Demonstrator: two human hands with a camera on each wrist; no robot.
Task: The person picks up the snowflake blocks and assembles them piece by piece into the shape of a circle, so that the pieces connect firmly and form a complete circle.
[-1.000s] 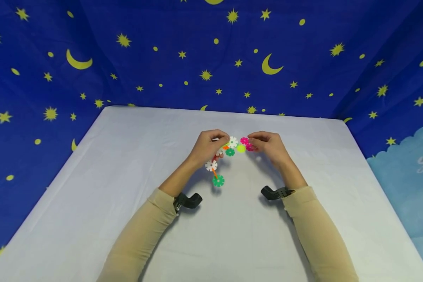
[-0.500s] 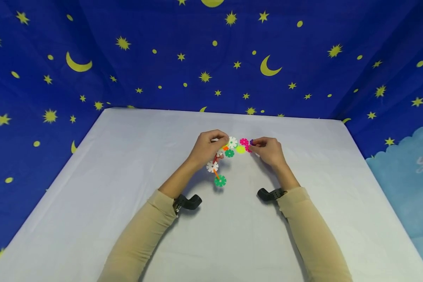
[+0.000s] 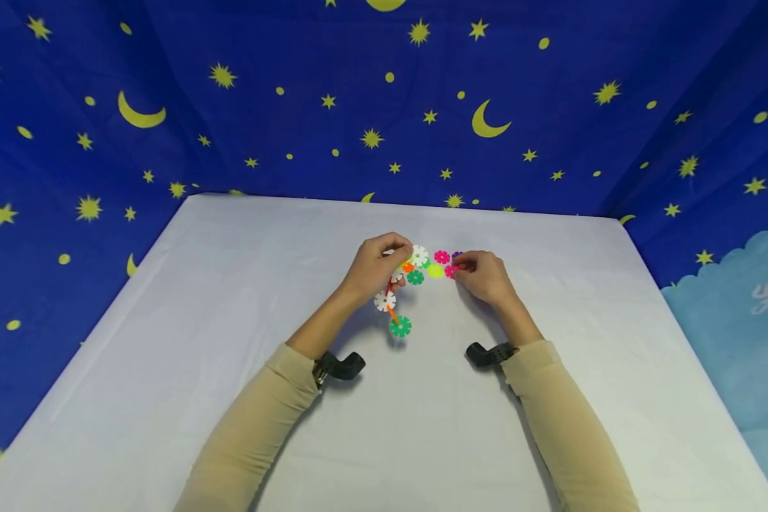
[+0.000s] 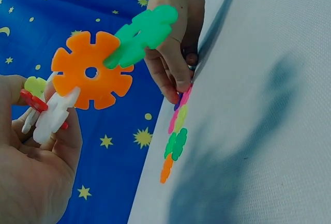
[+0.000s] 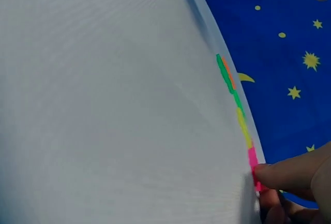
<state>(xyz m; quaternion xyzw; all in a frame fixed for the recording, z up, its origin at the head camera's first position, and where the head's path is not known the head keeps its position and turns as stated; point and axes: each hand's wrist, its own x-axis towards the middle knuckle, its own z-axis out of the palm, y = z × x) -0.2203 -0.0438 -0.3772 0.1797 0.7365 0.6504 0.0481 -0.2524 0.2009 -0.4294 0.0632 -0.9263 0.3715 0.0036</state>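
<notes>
Left hand (image 3: 376, 264) has its grip closed on the notched-disc chain (image 4: 106, 79), held above the surface (image 3: 461, 427); right hand (image 3: 486, 276) grip pinches a pink disc (image 3: 451, 272) beside others.

Head view: from above, facing forward and down, by my eye farthest back; takes in white table (image 3: 397, 419), blue cloth (image 3: 320, 57). Left wrist view: close by left hand (image 4: 39, 169), facing across to right hand (image 4: 178, 58). Right wrist view: tilted, near table; wrist views share row of discs (image 4: 179, 141)
</notes>
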